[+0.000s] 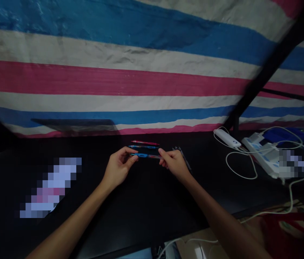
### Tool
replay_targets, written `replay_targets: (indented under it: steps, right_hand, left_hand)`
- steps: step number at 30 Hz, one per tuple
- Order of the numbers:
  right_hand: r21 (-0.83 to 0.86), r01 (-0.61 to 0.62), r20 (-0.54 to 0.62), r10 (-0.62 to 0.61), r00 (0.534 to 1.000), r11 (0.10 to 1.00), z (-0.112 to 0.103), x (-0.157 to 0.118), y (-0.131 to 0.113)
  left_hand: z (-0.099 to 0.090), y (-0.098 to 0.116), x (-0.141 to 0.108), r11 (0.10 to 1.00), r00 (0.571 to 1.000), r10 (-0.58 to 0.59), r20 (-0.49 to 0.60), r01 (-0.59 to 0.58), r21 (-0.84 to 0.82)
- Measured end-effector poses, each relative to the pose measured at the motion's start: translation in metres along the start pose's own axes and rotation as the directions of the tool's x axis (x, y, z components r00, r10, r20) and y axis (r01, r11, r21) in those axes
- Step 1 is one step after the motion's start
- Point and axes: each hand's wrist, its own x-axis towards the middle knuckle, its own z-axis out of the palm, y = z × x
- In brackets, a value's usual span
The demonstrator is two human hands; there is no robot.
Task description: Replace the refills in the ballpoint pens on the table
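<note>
A blue pen (142, 155) is stretched level between my two hands, just above the black table. My left hand (119, 163) pinches its left end between thumb and fingers. The other end is gripped by the fingers of my right hand (173, 162). Beyond it lie a second blue pen (143, 146) and a red pen (145, 142), roughly parallel to each other. Several dark pens (185, 160) rest on the table by my right hand, partly hidden behind it.
On the right sit a white power bank (226, 138) and a white power strip (262, 154) with loose cables. A blurred-out flat item (51, 189) lies on the left of the black table (141, 212). Striped plastic sheeting (114, 81) hangs behind, with a dark slanted post (265, 72).
</note>
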Motion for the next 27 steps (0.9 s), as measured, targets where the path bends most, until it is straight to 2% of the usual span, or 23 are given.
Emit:
replay_targets:
  steps: [3,9,14,21,24,27]
  right_hand:
    - [0.04,-0.005,0.025,0.004,1.0,0.999,-0.004,0.002,-0.002]
    - [0.187,0.121,0.061,-0.135,0.989,0.975,-0.012,0.0,-0.01]
    - [0.162,0.093,0.08,-0.107,0.991,0.982,-0.012,-0.001,-0.009]
    - [0.14,0.144,0.078,-0.155,0.985,0.98,-0.013,-0.001,-0.009]
    - [0.174,0.108,0.084,-0.123,0.989,0.979,-0.013,0.0,-0.007]
    - [0.219,-0.01,0.145,-0.022,0.989,0.976,-0.012,0.001,-0.002]
  left_hand:
    - [-0.001,0.0,0.0,1.0,1.0,-0.003,-0.005,0.003,-0.011]
    - [-0.005,-0.003,0.004,0.998,0.998,-0.015,-0.061,0.011,-0.064]
    - [-0.007,-0.003,0.004,0.997,0.998,-0.012,-0.063,0.007,-0.075]
    - [-0.007,-0.004,0.003,0.997,0.999,-0.002,-0.047,-0.002,-0.077]
    - [-0.007,-0.003,0.003,1.0,0.998,0.016,-0.064,-0.017,-0.017]
    - [-0.005,-0.002,0.002,0.998,0.996,0.05,-0.076,-0.046,0.051]
